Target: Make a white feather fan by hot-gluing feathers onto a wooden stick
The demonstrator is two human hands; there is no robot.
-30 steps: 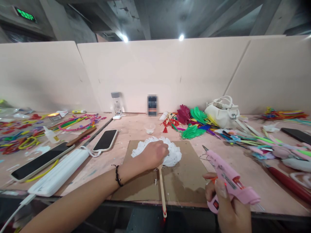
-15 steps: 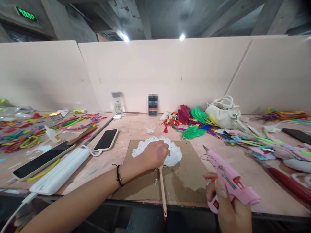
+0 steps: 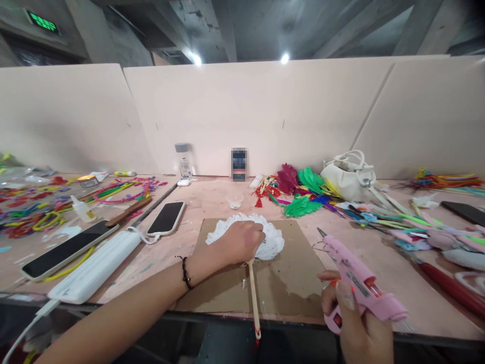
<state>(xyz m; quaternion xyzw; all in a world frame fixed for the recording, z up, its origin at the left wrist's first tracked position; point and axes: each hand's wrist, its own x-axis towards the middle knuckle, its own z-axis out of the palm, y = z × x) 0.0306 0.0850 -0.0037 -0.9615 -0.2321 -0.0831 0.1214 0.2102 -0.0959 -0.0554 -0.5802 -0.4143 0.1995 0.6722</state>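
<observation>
White fan (image 3: 274, 242), under left fingers (image 3: 255, 236), on cardboard (image 3: 295, 283)

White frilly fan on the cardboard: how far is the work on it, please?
Done: the white frilly fan already sits on its thin wooden stick, lying on the brown cardboard sheet. In hand: the left hand presses the fan where the stick joins; the right hand holds the pink glue gun to the side, nozzle off the fan. Left: probably decoration; the coloured feathers lie unused behind.

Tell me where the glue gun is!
The pink glue gun is in the right hand, low on the right of the head view, by the right edge of the cardboard sheet, right of the feathery fan.
</observation>
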